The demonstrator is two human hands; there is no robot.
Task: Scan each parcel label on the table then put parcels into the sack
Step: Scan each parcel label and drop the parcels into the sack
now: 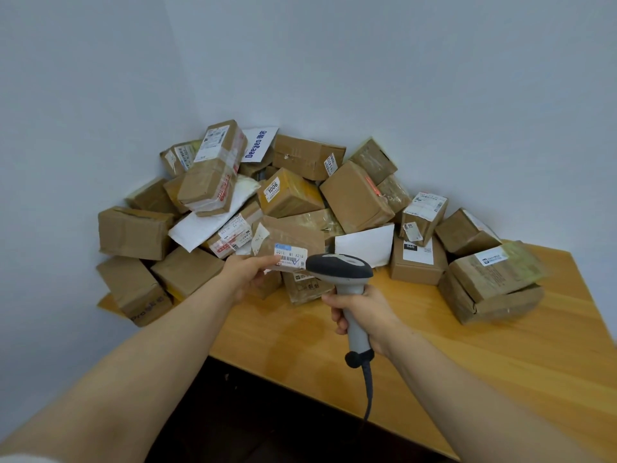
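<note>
The wooden table (467, 345) carries a heap of parcels (213, 182) crowding its far left corner. At the heap's front, the taped cardboard parcel (293, 237) looks light and stiff, best taken by its edges; neighbours press close behind. The right hand (362, 310) grips the scanner (344, 270) beside it; the left hand (245, 277) pinches its near edge, thumb on the label (289, 259); no sack shows

Near side: bare wooden table (467, 362), open for reaching.
Far corner: cardboard parcels (354, 198) heaped against both walls (434, 111), blocking it.
Right: two stacked parcels (494, 279) near the table's edge.
Centre: held parcel (293, 236) and barcode scanner (340, 267).
</note>
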